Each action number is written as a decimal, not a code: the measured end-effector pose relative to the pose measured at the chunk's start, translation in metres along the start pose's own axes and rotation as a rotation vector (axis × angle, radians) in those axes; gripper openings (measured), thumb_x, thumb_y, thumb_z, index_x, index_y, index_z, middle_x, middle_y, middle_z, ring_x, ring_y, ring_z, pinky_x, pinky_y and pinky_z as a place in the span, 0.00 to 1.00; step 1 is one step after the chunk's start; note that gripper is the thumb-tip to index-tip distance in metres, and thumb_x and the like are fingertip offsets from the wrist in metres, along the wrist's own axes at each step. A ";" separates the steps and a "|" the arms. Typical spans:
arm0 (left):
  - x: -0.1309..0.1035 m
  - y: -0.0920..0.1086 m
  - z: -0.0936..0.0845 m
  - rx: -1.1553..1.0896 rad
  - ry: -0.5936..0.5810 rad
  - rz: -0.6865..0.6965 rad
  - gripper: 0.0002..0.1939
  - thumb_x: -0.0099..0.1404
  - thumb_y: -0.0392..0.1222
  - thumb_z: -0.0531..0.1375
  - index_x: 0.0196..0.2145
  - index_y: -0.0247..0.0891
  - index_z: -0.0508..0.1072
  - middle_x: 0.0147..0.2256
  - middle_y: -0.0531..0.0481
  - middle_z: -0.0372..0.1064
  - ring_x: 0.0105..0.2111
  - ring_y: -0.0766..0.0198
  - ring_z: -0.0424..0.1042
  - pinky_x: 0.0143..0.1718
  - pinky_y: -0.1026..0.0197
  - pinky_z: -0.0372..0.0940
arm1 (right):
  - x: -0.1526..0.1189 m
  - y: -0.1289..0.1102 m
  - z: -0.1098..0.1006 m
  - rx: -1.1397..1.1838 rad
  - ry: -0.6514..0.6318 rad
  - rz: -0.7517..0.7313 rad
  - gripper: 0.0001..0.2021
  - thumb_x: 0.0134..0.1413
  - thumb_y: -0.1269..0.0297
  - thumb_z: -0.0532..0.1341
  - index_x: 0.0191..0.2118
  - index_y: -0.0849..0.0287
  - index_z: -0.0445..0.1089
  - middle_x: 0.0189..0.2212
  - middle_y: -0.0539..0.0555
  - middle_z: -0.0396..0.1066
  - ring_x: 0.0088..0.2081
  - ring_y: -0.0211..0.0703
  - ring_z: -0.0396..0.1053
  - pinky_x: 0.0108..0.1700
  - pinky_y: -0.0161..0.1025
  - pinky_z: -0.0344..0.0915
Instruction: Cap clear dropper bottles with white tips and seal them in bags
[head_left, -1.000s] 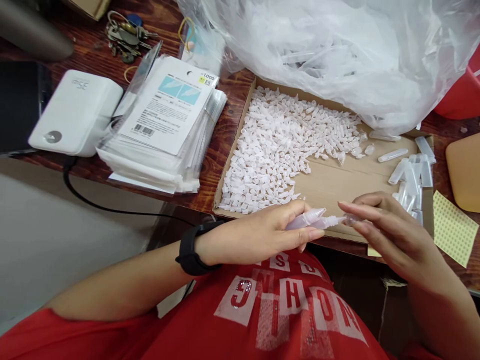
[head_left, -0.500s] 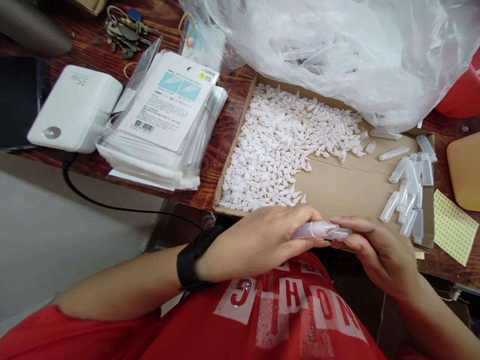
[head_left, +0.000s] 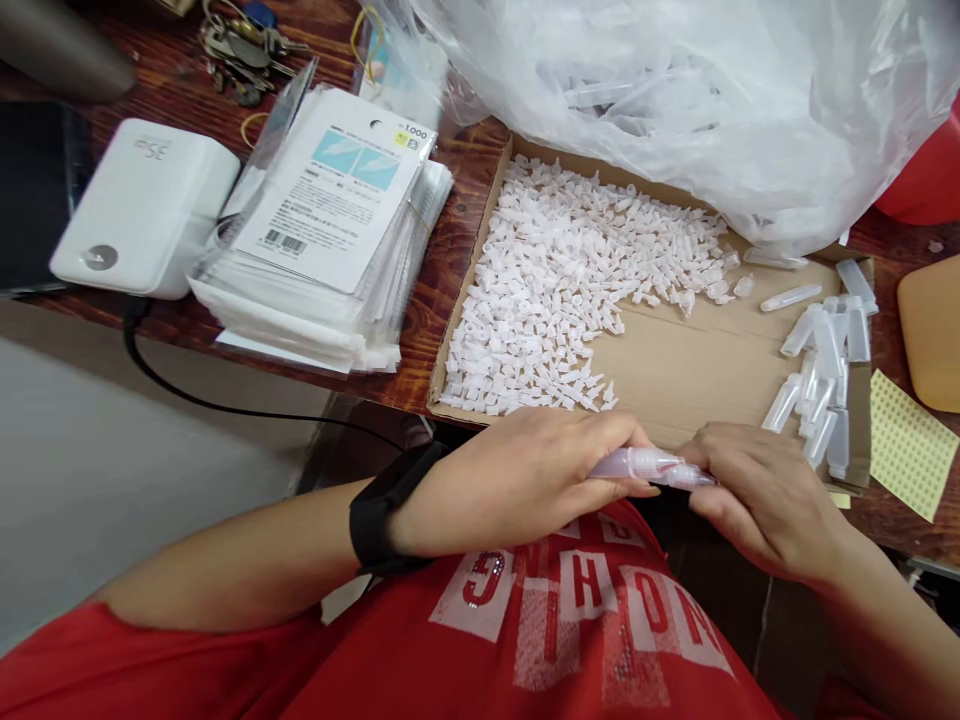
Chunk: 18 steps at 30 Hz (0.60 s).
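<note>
My left hand [head_left: 525, 480], with a black band at the wrist, is wrapped round a small translucent tube [head_left: 649, 466] just in front of the cardboard tray [head_left: 675, 370]. A clear pointed tip extends from the tube to the right. My right hand [head_left: 772, 495] is at that pointed end, its fingers bent and pressed together; whether they grip the tip is partly hidden. Many small white nozzles [head_left: 532, 290] lie heaped in the tray's left and back part. Several translucent tubes [head_left: 829, 345] are piled at its right side.
A large plastic bag [head_left: 712, 110] overhangs the tray's back edge. To the left are stacked packets [head_left: 330, 200], a white power bank [head_left: 146, 205] with a black cable, and keys [head_left: 240, 50]. A yellow sticker sheet [head_left: 911, 445] and an orange object [head_left: 934, 335] lie at the right.
The fingers of my right hand have curled in at the tip end of the tube. The tube has shifted slightly right with my left hand still round it.
</note>
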<state>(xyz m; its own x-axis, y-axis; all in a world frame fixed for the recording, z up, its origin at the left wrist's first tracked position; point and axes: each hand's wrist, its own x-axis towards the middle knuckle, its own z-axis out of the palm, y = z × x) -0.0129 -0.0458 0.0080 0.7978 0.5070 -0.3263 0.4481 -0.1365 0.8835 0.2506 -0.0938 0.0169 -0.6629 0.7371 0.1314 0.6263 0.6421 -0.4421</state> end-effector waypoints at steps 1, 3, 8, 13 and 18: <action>0.000 0.000 0.000 0.002 0.009 -0.005 0.15 0.79 0.53 0.58 0.53 0.43 0.77 0.45 0.51 0.83 0.43 0.57 0.81 0.40 0.61 0.63 | 0.000 0.000 0.001 -0.026 0.011 -0.002 0.12 0.77 0.55 0.55 0.44 0.57 0.69 0.29 0.52 0.75 0.29 0.42 0.72 0.32 0.39 0.64; 0.000 0.001 0.001 0.010 0.016 -0.009 0.15 0.79 0.54 0.59 0.52 0.42 0.77 0.44 0.51 0.83 0.42 0.58 0.81 0.38 0.61 0.63 | 0.001 -0.002 0.003 -0.079 0.029 -0.007 0.09 0.76 0.58 0.57 0.44 0.57 0.68 0.31 0.53 0.76 0.31 0.43 0.72 0.34 0.39 0.65; 0.000 0.000 0.006 0.057 0.016 0.037 0.12 0.80 0.45 0.58 0.56 0.42 0.76 0.49 0.50 0.82 0.47 0.56 0.81 0.43 0.60 0.63 | 0.001 -0.006 0.003 0.252 -0.101 0.197 0.21 0.81 0.58 0.46 0.32 0.54 0.61 0.22 0.46 0.66 0.22 0.34 0.66 0.27 0.32 0.62; -0.001 -0.005 0.005 0.047 0.056 0.024 0.14 0.81 0.50 0.56 0.55 0.43 0.75 0.45 0.50 0.82 0.44 0.57 0.81 0.42 0.60 0.65 | 0.002 -0.005 0.003 0.039 -0.046 0.105 0.15 0.79 0.55 0.52 0.40 0.56 0.67 0.29 0.51 0.74 0.30 0.40 0.71 0.33 0.38 0.66; 0.005 -0.003 0.004 -0.116 -0.031 -0.007 0.15 0.80 0.51 0.56 0.57 0.43 0.73 0.44 0.49 0.80 0.43 0.57 0.80 0.43 0.59 0.68 | 0.013 0.000 0.002 0.276 -0.118 0.231 0.20 0.81 0.56 0.49 0.33 0.55 0.64 0.23 0.46 0.66 0.23 0.34 0.66 0.27 0.34 0.61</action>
<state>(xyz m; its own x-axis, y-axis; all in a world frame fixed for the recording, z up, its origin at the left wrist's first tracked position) -0.0084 -0.0460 0.0028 0.8078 0.4807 -0.3411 0.4053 -0.0328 0.9136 0.2413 -0.0849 0.0166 -0.5701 0.8160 -0.0954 0.6409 0.3691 -0.6731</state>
